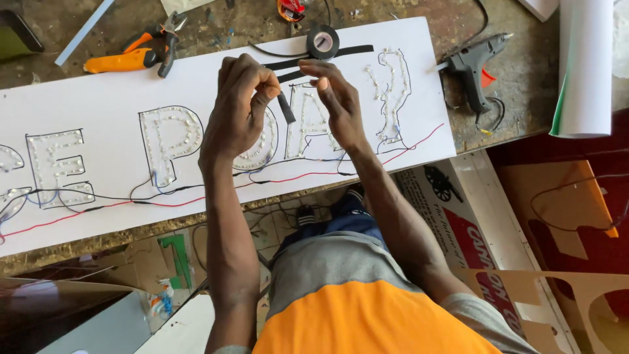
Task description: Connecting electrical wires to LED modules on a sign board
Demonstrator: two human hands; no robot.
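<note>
Head view, looking straight down: the left hand (239, 108) is curled tight, fingers pinched on a short strip of black tape (285, 107) that hangs from its fingertips over the white sign board (98, 105). The right hand (335, 98) sits just beside it, fingers loosely open, thumb and forefinger touching the tape's upper end. Behind the hands, a roll of black tape (323, 42) rests on the board's far edge, loose strips trailing from it. Red and black wires (196, 196) run along the board's near side. Orange-handled pliers (141, 51) lie far left; a black glue gun (475, 62) lies to the right.
</note>
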